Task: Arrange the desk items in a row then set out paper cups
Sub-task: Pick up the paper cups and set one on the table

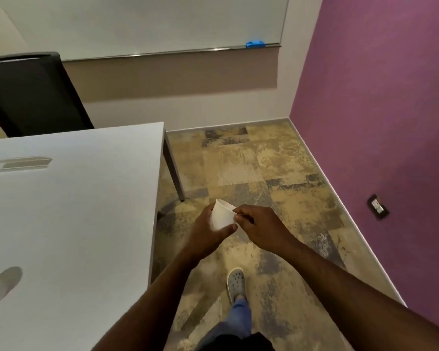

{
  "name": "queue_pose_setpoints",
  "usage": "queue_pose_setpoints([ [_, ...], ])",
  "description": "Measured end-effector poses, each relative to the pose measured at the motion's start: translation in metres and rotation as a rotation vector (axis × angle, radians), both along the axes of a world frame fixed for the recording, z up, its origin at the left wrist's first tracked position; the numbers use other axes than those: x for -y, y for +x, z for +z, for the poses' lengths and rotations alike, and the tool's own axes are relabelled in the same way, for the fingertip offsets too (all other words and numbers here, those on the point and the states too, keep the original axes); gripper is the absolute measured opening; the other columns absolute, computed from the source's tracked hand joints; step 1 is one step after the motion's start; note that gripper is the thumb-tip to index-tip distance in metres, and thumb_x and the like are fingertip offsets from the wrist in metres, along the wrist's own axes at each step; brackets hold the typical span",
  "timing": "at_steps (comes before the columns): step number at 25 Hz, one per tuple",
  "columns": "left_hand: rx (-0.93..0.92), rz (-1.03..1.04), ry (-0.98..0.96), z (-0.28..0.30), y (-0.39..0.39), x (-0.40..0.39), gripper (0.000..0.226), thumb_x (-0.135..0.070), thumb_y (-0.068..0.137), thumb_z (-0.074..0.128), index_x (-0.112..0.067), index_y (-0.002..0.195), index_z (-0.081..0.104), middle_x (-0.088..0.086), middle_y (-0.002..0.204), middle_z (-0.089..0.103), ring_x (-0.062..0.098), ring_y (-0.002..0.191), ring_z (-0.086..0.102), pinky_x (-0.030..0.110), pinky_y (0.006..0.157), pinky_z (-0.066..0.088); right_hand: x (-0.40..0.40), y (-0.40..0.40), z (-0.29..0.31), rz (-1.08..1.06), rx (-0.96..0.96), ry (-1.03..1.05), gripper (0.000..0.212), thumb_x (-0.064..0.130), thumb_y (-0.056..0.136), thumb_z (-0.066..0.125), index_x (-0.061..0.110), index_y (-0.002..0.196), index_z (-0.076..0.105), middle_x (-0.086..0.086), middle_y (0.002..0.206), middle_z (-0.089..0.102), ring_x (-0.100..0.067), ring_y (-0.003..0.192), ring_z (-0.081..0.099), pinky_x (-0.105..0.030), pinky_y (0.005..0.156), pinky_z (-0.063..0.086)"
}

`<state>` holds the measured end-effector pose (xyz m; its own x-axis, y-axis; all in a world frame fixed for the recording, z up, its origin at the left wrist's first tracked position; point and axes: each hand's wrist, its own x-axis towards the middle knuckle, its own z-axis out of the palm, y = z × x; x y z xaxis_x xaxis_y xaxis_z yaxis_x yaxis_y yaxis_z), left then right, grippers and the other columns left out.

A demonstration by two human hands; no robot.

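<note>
Left hand: the left hand (205, 233) wraps around the lower body of a white paper cup (222, 214), thumb across the near side and the other fingers curled behind it, closed on the cup.
Right hand: the right hand (260, 228) meets the cup from the right; its thumb and fingertips (238, 214) pinch at the cup's rim, drawn narrow. Whether they grip the rim itself or something thin at the rim cannot be told.
Paper cup: held in the air between both hands, tilted with its open mouth toward the far right, off the right edge of the table and above the floor. It touches nothing but the hands. Whether it is one cup or a nested stack cannot be told.
Table: a white table (81, 198) fills the left side; its right edge runs just beside the left forearm. A shallow rectangular slot (23, 163) sits in its top toward the far left.
Chair: a black chair (31, 95) stands behind the far end of the table.
Floor: mottled tan and grey carpet tiles (251, 168); one foot in a grey perforated clog (235, 281) stands below the hands, with a blue trouser leg above it.
Walls: a whiteboard (150, 24) hangs on the far wall with a blue eraser (255, 43) on its tray; the right wall is purple (380, 97) and carries a dark socket (377, 206) low down.
</note>
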<state>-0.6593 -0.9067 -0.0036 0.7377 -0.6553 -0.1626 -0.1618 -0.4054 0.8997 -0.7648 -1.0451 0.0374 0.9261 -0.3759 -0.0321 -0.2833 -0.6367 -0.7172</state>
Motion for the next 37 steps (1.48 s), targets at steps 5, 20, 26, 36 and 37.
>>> queue_pose_setpoints([
  [5,-0.04,0.008,-0.034,0.002,0.099,0.098,0.059,-0.056,0.067,0.078,-0.051,0.117,0.046,-0.032,0.1,0.058,-0.013,0.088,0.061,0.006,0.057,0.048,0.098,0.098,0.01,0.02,-0.028,-0.053,0.022,0.024,0.096,0.053,0.011,0.107,0.068,-0.005,0.091,0.071,-0.012,0.073,0.061,-0.028,0.064,0.048],
  [20,-0.126,0.419,-0.021,-0.006,0.365,0.211,0.066,-0.042,0.073,0.081,-0.037,0.129,0.045,-0.009,0.121,0.058,0.005,0.103,0.059,0.022,0.076,0.056,0.246,0.435,-0.017,0.233,-0.073,0.157,0.02,0.034,0.092,0.059,0.03,0.109,0.069,0.008,0.106,0.073,-0.003,0.092,0.065,-0.021,0.073,0.051],
  [26,-0.149,0.756,0.129,0.005,0.459,0.23,0.078,-0.05,0.072,0.078,-0.036,0.139,0.04,-0.01,0.134,0.054,0.008,0.111,0.056,0.022,0.089,0.048,0.266,0.582,-0.011,0.578,-0.096,0.101,0.015,0.035,0.09,0.06,0.032,0.101,0.071,0.016,0.096,0.072,0.005,0.084,0.063,-0.016,0.071,0.048],
  [36,-0.247,1.288,0.212,-0.018,0.557,0.157,0.079,-0.052,0.076,0.074,-0.039,0.143,0.033,-0.007,0.151,0.045,0.016,0.132,0.05,0.035,0.106,0.044,0.178,0.76,-0.022,1.016,-0.126,0.068,0.016,0.032,0.089,0.064,0.029,0.104,0.071,0.018,0.099,0.07,0.003,0.084,0.064,-0.014,0.07,0.048],
  [37,-0.277,1.325,0.232,-0.025,0.562,0.143,0.079,-0.053,0.077,0.073,-0.038,0.145,0.033,-0.007,0.152,0.043,0.017,0.135,0.048,0.036,0.108,0.043,0.166,0.775,-0.025,1.04,-0.134,0.055,0.018,0.032,0.089,0.065,0.029,0.106,0.07,0.017,0.101,0.07,0.003,0.084,0.065,-0.014,0.07,0.049],
])
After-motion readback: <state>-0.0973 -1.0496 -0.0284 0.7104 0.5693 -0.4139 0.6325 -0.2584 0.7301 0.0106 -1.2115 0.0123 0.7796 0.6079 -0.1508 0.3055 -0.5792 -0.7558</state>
